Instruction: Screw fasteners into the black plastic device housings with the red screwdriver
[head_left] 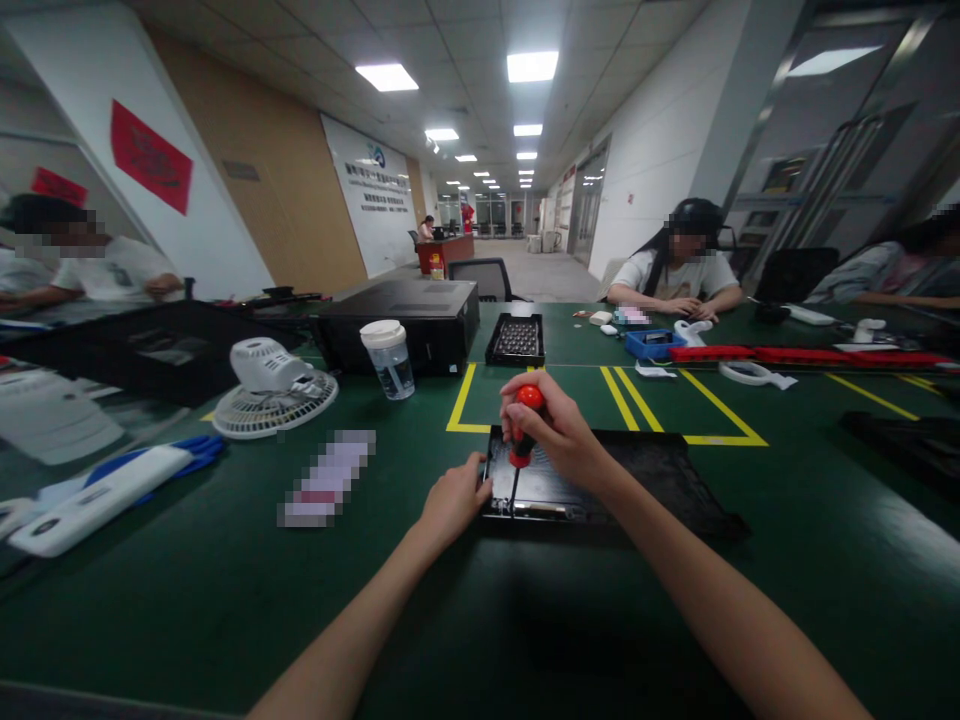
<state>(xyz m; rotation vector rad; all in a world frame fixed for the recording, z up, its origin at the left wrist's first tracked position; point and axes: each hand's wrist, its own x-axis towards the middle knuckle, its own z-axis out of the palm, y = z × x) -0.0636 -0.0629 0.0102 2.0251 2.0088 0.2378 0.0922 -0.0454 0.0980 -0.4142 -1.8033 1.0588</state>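
Note:
My right hand [562, 428] is closed around a red-and-black screwdriver [523, 425], held upright with its tip down on a flat black panel [660, 475] lying on the green table. My left hand [454, 500] rests at the panel's left edge, its fingers curled against the rim. The screwdriver's tip and the spot it touches are too small to make out.
A black tray of small parts [516, 340] sits beyond the panel. A clear jar [390, 358], a white fan [271, 390] and a black computer case [405, 318] stand to the left. Other people sit across the table, with a blue box [654, 343] and red strip [810, 355].

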